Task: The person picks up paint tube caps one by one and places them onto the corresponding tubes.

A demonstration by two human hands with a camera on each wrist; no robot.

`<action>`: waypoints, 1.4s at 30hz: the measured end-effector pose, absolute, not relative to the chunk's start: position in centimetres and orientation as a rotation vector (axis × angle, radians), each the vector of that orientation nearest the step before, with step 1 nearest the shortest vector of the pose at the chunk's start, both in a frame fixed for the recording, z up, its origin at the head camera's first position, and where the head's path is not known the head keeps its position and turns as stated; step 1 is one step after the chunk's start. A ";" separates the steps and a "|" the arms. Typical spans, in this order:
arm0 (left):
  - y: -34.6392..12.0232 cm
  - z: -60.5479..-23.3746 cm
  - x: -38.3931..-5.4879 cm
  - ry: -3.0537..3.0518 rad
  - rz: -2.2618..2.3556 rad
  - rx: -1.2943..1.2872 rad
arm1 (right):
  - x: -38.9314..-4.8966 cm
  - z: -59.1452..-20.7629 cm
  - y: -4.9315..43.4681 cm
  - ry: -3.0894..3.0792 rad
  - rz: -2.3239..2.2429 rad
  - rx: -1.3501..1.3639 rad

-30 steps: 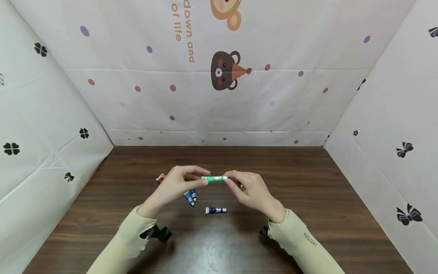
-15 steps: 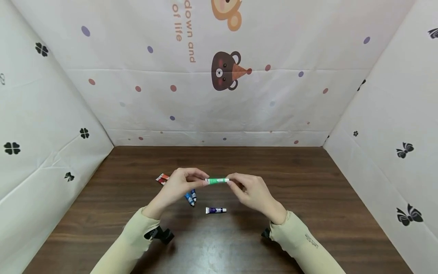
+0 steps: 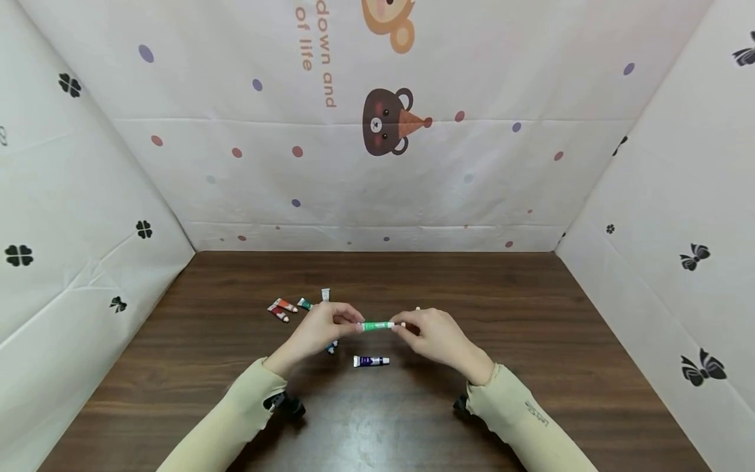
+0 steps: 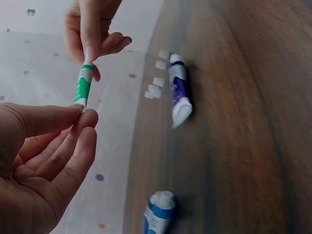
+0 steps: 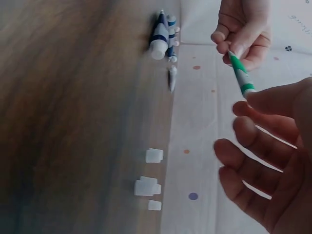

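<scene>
A small green-and-white paint tube (image 3: 377, 325) is held level between both hands, above the table. My left hand (image 3: 323, 329) pinches its flat tail end between thumb and fingertips. The thumb and index finger of my right hand (image 3: 439, 337) pinch the other end, where the cap is mostly covered by them. In the right wrist view, the remaining fingers of the right hand hang loosely curled below the tube. A purple paint tube (image 3: 371, 361) lies on the table just in front of the hands, nearer the body.
Small white caps (image 5: 146, 187) are scattered on the wooden table (image 3: 507, 406) near the right hand. Red (image 3: 278, 313), orange (image 3: 286, 305) and dark green (image 3: 304, 303) tubes lie to the left. Blue tubes (image 4: 160, 214) are partly hidden by the left hand. Patterned cloth walls enclose the table.
Both hands have come down the head view toward the body, bringing the green paint tube along between them. Tubes behind the left hand are now uncovered, while the blue ones are more hidden.
</scene>
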State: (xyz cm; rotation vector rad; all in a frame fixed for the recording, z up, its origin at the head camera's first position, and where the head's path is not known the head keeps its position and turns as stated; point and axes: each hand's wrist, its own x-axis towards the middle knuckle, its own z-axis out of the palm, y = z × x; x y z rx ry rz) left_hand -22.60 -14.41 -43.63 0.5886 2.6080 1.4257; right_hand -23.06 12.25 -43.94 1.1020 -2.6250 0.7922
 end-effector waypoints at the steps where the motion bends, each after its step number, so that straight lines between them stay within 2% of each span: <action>1: -14.4 -43.9 -22.7 2.609 1.420 0.596 | -23.1 -44.1 12.2 -2.641 0.780 1.110; 18: -15.3 -46.5 -23.1 2.535 1.288 0.602 | -23.6 -46.3 11.2 -2.880 0.730 1.230; 42: -14.3 -46.0 -23.7 2.609 1.103 0.703 | -24.0 -45.6 11.1 -2.942 0.589 1.203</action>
